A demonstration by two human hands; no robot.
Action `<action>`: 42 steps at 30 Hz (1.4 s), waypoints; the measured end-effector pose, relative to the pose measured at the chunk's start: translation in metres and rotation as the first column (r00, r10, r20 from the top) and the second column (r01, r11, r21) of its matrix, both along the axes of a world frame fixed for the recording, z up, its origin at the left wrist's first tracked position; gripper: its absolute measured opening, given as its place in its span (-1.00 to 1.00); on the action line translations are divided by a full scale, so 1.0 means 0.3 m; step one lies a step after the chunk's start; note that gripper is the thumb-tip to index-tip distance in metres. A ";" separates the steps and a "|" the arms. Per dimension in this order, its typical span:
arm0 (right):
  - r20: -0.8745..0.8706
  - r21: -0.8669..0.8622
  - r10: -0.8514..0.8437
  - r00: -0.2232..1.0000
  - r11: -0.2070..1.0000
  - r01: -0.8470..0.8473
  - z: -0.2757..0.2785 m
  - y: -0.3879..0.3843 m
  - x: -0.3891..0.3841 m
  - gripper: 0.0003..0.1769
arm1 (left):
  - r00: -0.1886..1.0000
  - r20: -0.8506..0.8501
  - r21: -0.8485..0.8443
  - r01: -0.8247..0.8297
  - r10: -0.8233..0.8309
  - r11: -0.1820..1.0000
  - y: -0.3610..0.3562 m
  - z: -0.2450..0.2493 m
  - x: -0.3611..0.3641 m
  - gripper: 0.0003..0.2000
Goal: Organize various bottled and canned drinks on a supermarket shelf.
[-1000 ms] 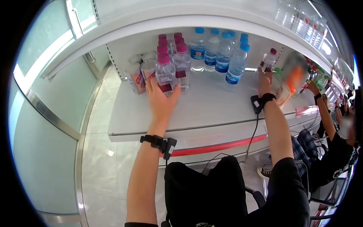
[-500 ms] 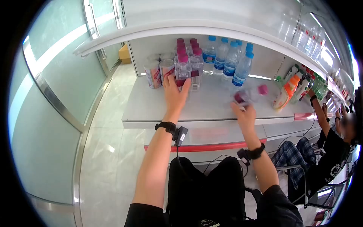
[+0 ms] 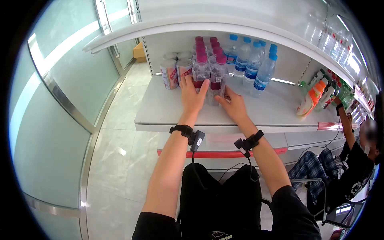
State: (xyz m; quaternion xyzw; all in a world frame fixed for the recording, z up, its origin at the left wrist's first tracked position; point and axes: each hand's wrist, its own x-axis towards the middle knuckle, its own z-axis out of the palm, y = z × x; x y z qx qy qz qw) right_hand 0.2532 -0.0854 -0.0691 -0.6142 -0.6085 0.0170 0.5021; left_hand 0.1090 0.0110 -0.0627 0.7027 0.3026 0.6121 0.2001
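Observation:
Two rows of clear bottles with pink caps stand upright on the white shelf point(image 3: 160, 112). My left hand point(image 3: 193, 98) is wrapped round the lower part of the front bottle in the left row point(image 3: 201, 72), thumb on its right side. Beside it stands the front bottle of the right row point(image 3: 218, 76), with my right hand point(image 3: 234, 106) gripping it low from the right. Its base appears to rest on the shelf. Red-and-white cans point(image 3: 170, 75) are close to my left fingers. Blue-capped water bottles point(image 3: 252, 68) stand to the right of the pink-capped rows.
An upper shelf point(image 3: 224, 25) overhangs the bottles. Farther right are an orange bottle point(image 3: 311, 100) and several green ones. A seated person point(image 3: 352, 168) reaches toward the shelf there. Glass doors point(image 3: 60, 100) line the left. Cables hang from the wrist devices point(image 3: 196, 141).
My right hand has moved left, bringing a pink-capped bottle from the tilted, blurred position upright to the front of the right row. My left hand stays at its bottle. The view has shifted slightly.

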 end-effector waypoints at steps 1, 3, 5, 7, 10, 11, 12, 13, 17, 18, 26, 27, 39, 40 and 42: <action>0.000 0.004 -0.001 1.000 1.000 0.001 -0.002 -0.001 0.003 -0.26 | 1.000 0.000 0.004 0.001 -0.001 1.000 0.008 -0.004 0.004 -0.45; -0.025 -0.053 -0.016 1.000 0.998 0.015 -0.002 -0.009 -0.004 -0.33 | 1.000 -0.017 0.017 -0.008 0.008 1.000 0.014 -0.002 0.002 -0.44; 0.024 0.051 -0.025 0.999 0.998 0.024 -0.013 -0.003 -0.006 -0.35 | 0.999 0.017 -0.013 0.029 -0.029 0.999 0.004 -0.003 -0.001 -0.39; 0.074 0.158 -0.048 0.996 0.987 0.036 0.003 -0.011 -0.013 -0.38 | 0.996 0.055 -0.038 0.075 -0.073 0.996 -0.001 -0.004 0.008 -0.33; 0.038 -0.015 -0.084 0.996 0.996 0.085 0.014 -0.019 -0.017 -0.40 | 0.996 0.065 -0.039 0.056 -0.054 0.998 0.002 -0.003 0.011 -0.13; 0.114 0.026 -0.120 0.986 0.993 0.117 -0.001 -0.011 -0.010 -0.41 | 0.998 0.043 -0.036 0.037 -0.036 0.999 0.002 -0.002 0.012 -0.06; 0.188 0.069 -0.158 0.969 0.987 0.147 0.003 -0.016 -0.014 -0.42 | 1.000 0.022 -0.032 0.020 -0.019 0.999 -0.001 0.002 0.011 0.01; 0.185 0.069 -0.168 0.968 0.985 0.158 0.005 -0.025 -0.020 -0.42 | 0.999 0.019 -0.032 0.030 -0.029 0.999 -0.005 0.005 0.007 0.01; 0.175 0.163 -0.205 0.963 0.971 0.177 0.077 -0.121 -0.027 -0.47 | 0.999 -0.049 -0.066 0.018 -0.022 0.998 -0.017 0.026 -0.003 0.04; 0.167 0.127 -0.182 0.969 0.979 0.162 0.115 -0.169 -0.033 -0.49 | 0.998 -0.063 -0.078 0.015 -0.020 0.997 -0.016 0.019 -0.006 0.03; 0.521 -0.157 0.059 0.852 0.987 0.028 0.554 -0.843 -0.261 -0.69 | 0.999 -0.013 -0.029 0.030 -0.030 0.999 0.021 -0.016 0.015 0.09; 0.538 -0.163 0.049 0.842 0.986 0.046 0.561 -0.881 -0.260 -0.69 | 0.995 0.040 -0.016 0.088 -0.087 0.996 0.037 -0.029 0.023 0.07; 0.587 -0.201 0.108 0.803 0.979 0.015 0.622 -0.922 -0.260 -0.74 | 0.992 -0.044 -0.126 0.111 -0.117 0.986 0.053 -0.049 -0.049 -0.05; 0.583 -0.204 0.115 0.805 0.979 0.008 0.617 -0.921 -0.259 -0.74 | 0.992 -0.052 -0.138 0.103 -0.111 0.985 0.037 -0.051 -0.056 -0.05; 0.576 -0.189 0.121 0.809 0.982 -0.013 0.621 -0.904 -0.265 -0.75 | 0.994 -0.007 -0.106 0.106 -0.107 0.989 0.001 -0.074 -0.065 -0.08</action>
